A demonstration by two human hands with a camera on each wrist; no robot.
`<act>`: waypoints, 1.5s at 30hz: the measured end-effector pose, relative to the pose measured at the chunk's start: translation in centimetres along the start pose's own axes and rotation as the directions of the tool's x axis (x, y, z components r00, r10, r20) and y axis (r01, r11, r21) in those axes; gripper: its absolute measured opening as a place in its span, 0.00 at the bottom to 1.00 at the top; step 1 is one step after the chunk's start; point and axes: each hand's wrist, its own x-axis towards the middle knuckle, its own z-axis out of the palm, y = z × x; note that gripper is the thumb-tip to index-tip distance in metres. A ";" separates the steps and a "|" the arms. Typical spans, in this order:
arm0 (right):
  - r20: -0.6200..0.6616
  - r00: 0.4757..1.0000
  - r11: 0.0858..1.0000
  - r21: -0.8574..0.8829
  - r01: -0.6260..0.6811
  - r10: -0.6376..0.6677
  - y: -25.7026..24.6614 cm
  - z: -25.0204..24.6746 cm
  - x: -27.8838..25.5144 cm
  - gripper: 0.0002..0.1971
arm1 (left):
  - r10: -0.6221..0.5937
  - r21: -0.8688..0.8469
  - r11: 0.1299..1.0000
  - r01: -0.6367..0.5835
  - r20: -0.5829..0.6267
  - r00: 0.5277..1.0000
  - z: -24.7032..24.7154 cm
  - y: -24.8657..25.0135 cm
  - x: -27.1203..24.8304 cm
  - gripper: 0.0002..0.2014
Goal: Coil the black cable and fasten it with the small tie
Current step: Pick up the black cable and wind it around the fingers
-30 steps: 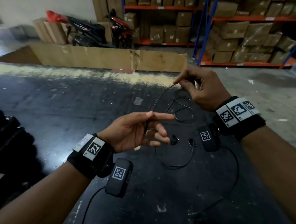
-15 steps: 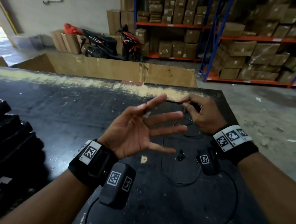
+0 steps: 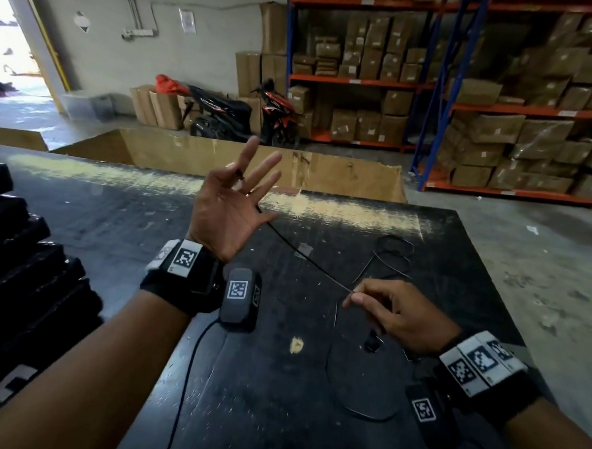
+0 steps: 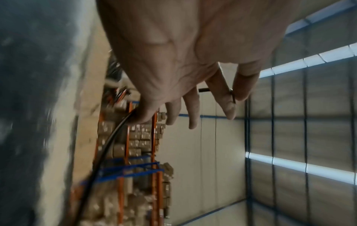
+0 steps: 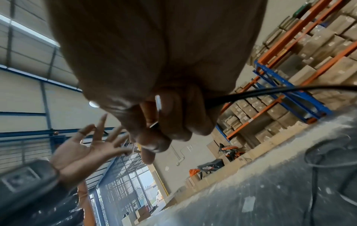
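Observation:
The thin black cable runs taut between my two hands above the black table. My left hand is raised, palm toward me and fingers spread. The left wrist view shows its thumb and forefinger pinching the cable's end, and the cable leaves past the little finger. My right hand pinches the cable lower and nearer to me. In the right wrist view a thin white strip, perhaps the tie, lies under its curled fingers. Loose cable loops rest on the table.
A small black piece lies on the table by my right hand. Stacked black items fill the left side. A large cardboard box stands past the far edge. Shelves of cartons and parked motorbikes are behind.
My left hand has risen and turned palm toward me, now pinching the cable's end. My right hand has come down and toward me, drawing the cable taut between the hands.

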 end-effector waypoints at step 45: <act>-0.016 0.963 0.930 -0.262 0.257 -0.270 -12.1 -9.1 6.5 0.08 | -0.609 0.525 0.727 0.443 0.195 0.769 2.4 -1.0 -1.4 0.26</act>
